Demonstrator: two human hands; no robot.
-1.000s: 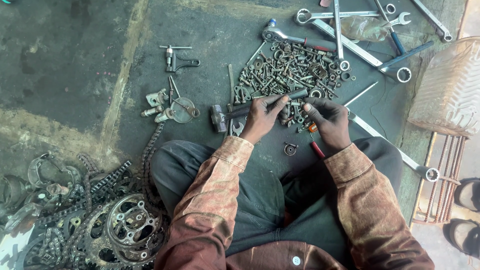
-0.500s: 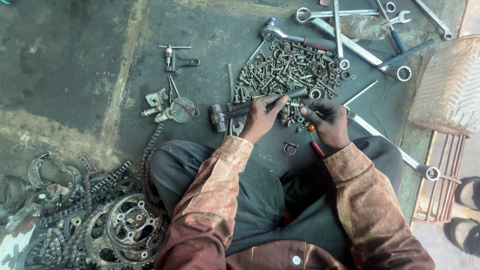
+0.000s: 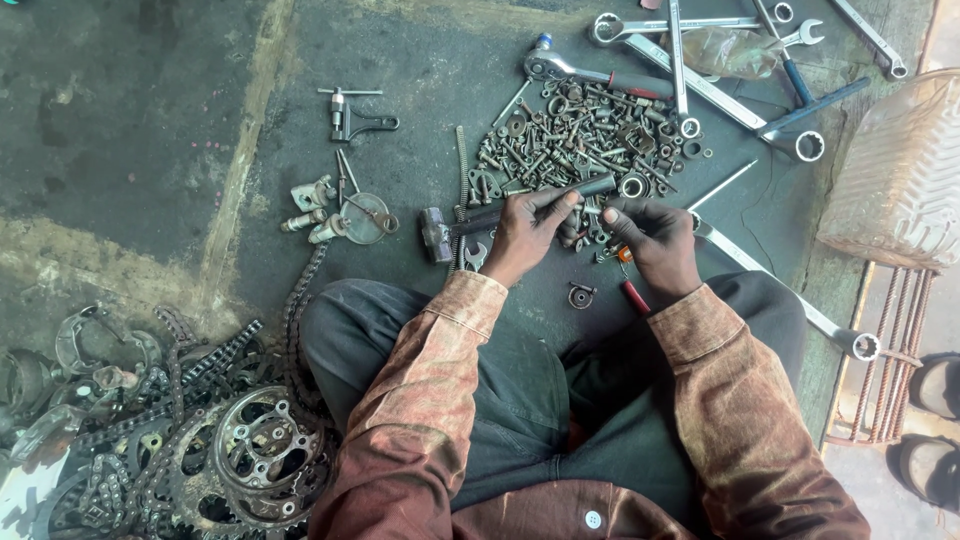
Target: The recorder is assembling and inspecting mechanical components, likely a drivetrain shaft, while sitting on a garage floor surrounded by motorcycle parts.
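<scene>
I sit on a dark, oily floor with a heap of rusty nuts and bolts (image 3: 585,140) in front of me. My left hand (image 3: 525,232) rests at the heap's near edge, its fingers lying over the dark handle of a small hammer (image 3: 440,232) that stretches toward the pile. My right hand (image 3: 655,240) is beside it with fingers curled over small parts at the heap's edge; whether it pinches one is hidden. A round bearing-like part (image 3: 581,295) lies on the floor between my wrists, and a red-handled tool (image 3: 633,293) pokes out under my right wrist.
Several spanners (image 3: 700,85) and a ratchet (image 3: 580,70) lie beyond the heap. A long wrench (image 3: 790,300) runs along my right. Chains and sprockets (image 3: 200,440) are piled at the lower left. Small fittings (image 3: 340,210) lie left; a metal rack (image 3: 890,340) stands right.
Both hands have shifted only slightly among the bolts at the heap's near edge. Nothing else has moved.
</scene>
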